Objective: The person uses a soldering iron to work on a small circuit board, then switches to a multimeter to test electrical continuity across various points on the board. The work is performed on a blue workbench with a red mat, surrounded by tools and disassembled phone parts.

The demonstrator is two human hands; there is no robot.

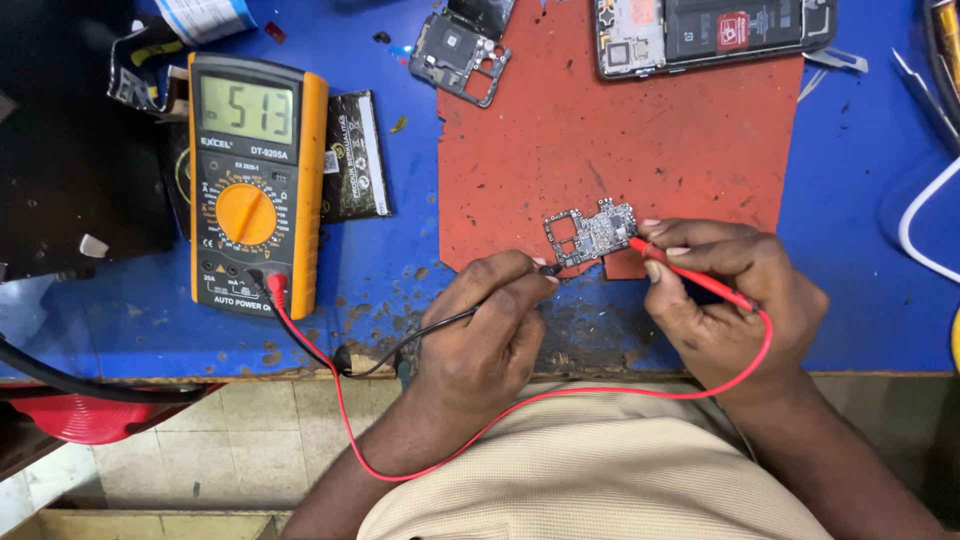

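Blue bench (860,290) carries red mat (600,140), multimeter (255,185), perhaps a battery (355,155).

- One camera is sitting on the person's head and looking almost straight down.
- It is facing the blue worktable (860,200) and its near edge, with the tiled floor showing below.
- It is looking from close up, about an arm's reach away.
- There is only this one view, so nothing is being shared.

Opened phone (715,35) at the red mat's (560,130) top edge, detached phone frame (462,52) — tweezers (925,90) far right
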